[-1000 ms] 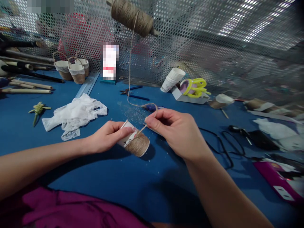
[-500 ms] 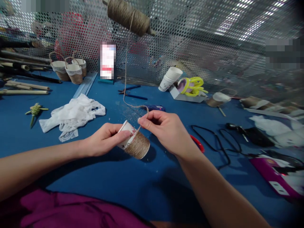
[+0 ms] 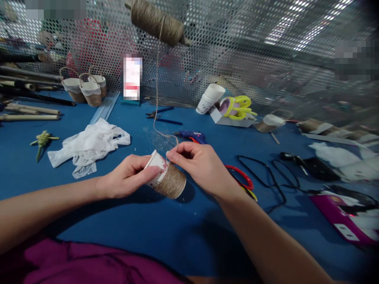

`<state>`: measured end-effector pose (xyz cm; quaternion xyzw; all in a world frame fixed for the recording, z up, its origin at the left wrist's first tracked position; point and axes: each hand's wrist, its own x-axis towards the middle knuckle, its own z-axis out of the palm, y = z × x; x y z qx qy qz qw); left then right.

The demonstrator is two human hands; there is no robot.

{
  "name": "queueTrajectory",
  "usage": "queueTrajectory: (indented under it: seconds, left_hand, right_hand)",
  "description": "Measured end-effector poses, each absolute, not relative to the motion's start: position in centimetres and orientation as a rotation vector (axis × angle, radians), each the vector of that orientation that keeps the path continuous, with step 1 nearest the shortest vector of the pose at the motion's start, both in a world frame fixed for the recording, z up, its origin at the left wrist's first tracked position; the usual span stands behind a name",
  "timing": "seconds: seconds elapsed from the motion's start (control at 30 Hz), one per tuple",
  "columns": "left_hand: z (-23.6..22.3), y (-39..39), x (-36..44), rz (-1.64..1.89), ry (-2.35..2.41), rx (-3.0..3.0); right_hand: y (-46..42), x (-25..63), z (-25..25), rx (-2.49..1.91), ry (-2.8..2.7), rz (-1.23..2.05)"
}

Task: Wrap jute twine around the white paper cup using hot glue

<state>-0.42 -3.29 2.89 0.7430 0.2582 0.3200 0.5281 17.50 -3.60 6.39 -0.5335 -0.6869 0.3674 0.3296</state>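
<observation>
My left hand [image 3: 128, 175] grips a white paper cup [image 3: 159, 162] near its rim, thumb along the side. The cup lies tilted, its base toward the right, and brown twine [image 3: 171, 181] covers its lower part in close turns. Between thumb and fingers, my right hand [image 3: 194, 163] pinches the free twine close to the cup wall. From there the strand loops back over the table and rises to a spool of twine [image 3: 156, 23] on a rod above. Just behind my right hand lies a blue glue gun [image 3: 191, 136].
Pliers [image 3: 164, 116], white lace [image 3: 89, 144] and stacked paper cups [image 3: 210, 98] lie around the blue table. Red-handled scissors [image 3: 241, 175] sit partly under my right forearm. Finished little baskets [image 3: 91, 92] stand by the perforated metal screen [image 3: 237, 51]. A black cable [image 3: 276, 179] curls on the right.
My right hand has moved left, closer to the cup, still pinching the twine, so the free length between them is shorter. The glue gun and scissors show more.
</observation>
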Motion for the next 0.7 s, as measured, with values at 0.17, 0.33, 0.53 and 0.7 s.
queueTrajectory:
  seconds: [0.17,0.33,0.53,0.7]
  left_hand:
    - [2.9,-3.4,-0.5,0.774,0.640,1.859]
    - [3.1,-3.3,-0.6,0.811,0.634,1.967]
    - [3.3,-3.2,-0.7,0.913,0.522,2.177]
    - [3.1,-2.8,-0.6,0.945,0.487,2.232]
  right_hand:
    - [-3.8,17.4,6.5,-1.387,-1.774,0.985]
    - [-3.7,17.2,6.2,-1.352,-1.746,1.019]
    - [-3.4,17.2,5.4,-1.312,-1.745,1.058]
    - [-3.0,18.3,6.2,-1.348,-1.796,1.165]
